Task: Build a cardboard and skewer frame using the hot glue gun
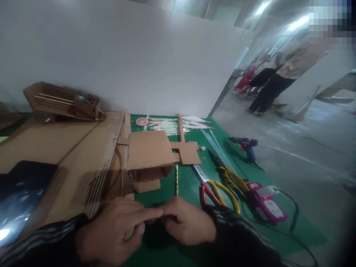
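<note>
My left hand (119, 226) and my right hand (189, 222) meet low in the middle, fingertips touching above the green tabletop. The left index finger reaches out to the right fingers, with the thumb beneath and the other fingers curled. The right hand is closed in a pinch. Anything between the fingertips is too small or hidden to make out. Just beyond the hands stands a cardboard box (150, 148), open on the side facing me. A striped pencil-like stick (176, 180) lies past the right hand. Scissors (213, 189) with red and yellow handles lie beside the right sleeve.
Yellow-black pliers (230, 176), a purple power strip (265, 204) and a glue gun (246, 146) lie to the right. White packaged sticks (172, 125) and a tape roll (142, 121) sit behind. Cardboard sheets (75, 148) and a dark screen (25, 196) fill the left. A person (280, 79) stands beyond.
</note>
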`<state>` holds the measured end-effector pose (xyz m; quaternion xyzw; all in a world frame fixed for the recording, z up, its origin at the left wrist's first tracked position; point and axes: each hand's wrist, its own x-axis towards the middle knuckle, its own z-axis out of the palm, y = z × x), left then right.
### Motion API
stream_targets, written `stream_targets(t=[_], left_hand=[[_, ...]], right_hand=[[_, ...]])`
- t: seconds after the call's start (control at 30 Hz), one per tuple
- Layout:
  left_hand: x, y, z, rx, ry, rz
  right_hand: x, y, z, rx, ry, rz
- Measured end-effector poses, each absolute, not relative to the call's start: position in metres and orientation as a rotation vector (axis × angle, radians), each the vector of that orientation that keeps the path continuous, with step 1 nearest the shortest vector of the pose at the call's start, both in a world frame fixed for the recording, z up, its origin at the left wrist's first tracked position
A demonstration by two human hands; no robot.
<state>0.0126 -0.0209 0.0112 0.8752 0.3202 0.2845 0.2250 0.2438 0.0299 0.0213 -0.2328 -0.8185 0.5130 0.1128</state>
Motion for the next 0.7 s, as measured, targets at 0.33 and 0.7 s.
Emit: stream_targets(t=[0.33, 0.7], left_hand=[[0.0159, -0.0173, 0.0083, 2.461, 0.961, 0.361], [0.0101, -0.0217, 0.0053, 2.407, 0.981, 0.637]], right_hand=[[0.2495, 0.0276, 0.0158, -0.609, -2.072, 1.714], [0.2457, 0.0309, 0.0225, -0.651, -2.408, 1.531]])
